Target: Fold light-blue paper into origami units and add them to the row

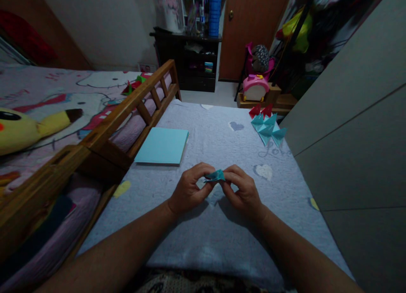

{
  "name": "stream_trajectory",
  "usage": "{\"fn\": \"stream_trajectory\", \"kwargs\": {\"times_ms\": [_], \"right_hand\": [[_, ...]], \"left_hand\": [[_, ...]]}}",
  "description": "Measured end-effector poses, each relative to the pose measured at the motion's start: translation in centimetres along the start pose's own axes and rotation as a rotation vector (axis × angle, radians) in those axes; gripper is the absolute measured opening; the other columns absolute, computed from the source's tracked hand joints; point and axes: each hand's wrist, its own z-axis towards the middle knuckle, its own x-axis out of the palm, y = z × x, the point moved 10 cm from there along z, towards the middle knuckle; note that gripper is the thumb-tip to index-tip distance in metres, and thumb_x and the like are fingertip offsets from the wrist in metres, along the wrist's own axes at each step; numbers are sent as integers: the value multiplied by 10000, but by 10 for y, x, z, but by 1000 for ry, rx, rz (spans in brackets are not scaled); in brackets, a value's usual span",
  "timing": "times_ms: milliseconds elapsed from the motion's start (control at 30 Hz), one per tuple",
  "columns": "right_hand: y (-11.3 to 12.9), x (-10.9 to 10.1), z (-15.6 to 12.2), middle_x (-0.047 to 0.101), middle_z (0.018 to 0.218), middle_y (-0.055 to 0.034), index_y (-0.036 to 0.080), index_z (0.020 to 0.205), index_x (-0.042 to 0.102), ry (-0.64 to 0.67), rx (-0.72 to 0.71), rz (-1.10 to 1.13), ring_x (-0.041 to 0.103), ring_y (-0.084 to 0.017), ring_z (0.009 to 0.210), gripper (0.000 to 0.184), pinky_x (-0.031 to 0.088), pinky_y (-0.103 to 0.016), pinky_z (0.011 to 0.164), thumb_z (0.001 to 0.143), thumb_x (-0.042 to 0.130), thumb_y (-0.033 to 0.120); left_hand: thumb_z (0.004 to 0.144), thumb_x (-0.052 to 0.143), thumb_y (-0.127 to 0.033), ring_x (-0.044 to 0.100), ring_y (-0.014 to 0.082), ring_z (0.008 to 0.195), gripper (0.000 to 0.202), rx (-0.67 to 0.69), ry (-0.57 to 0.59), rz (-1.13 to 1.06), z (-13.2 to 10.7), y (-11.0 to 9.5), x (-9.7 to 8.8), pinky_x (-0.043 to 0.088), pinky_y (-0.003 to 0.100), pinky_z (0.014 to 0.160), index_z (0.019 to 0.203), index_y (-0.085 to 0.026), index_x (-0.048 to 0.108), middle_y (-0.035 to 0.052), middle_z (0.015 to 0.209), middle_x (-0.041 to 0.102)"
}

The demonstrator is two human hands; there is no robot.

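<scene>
A small piece of folded teal paper [216,175] is held between my two hands, above the cloth-covered surface. My left hand [193,184] pinches its left end between thumb and fingers. At the other end, my right hand [241,189] grips the paper the same way. The paper's exact folds are too small to make out. Beyond my left hand lies a flat stack of light blue paper sheets [163,145]. Several folded blue paper pieces [268,127] with pointed tips sit at the far right, with red folded pieces [260,110] just behind them.
A wooden rail [133,111] runs along the left side, with a bed and a yellow plush toy [22,130] beyond it. Pale cabinet panels [355,115] border the right. Past the far edge stand a dark shelf unit [188,60] and a pink case [255,88].
</scene>
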Motion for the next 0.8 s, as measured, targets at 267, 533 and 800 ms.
{"fn": "stream_trajectory", "kwargs": {"times_ms": [267,533,800], "right_hand": [[-22,-4,-5,540,945,-24,247,1142,531,-77,189,26,559,-169,815,348,507,-311,692,823,630,149],[-15,-2,1,536,1050,-46,270,1202,513,-20,162,131,556,-200,943,386,511,-346,762,847,645,193],[0,-8,0,527,1044,-52,245,976,581,-106,39,-55,544,-226,1006,240,474,-410,870,809,636,83]], "left_hand": [[878,660,-229,647,174,798,89,-257,4,-182,-3,27,6,501,303,760,934,-174,700,37,873,713],[853,667,-200,651,184,862,103,-252,40,-215,-2,26,12,517,313,781,953,-192,690,39,921,708],[813,630,-89,636,161,894,200,-179,36,-114,-2,25,14,515,274,764,980,-198,645,25,964,668]]}}
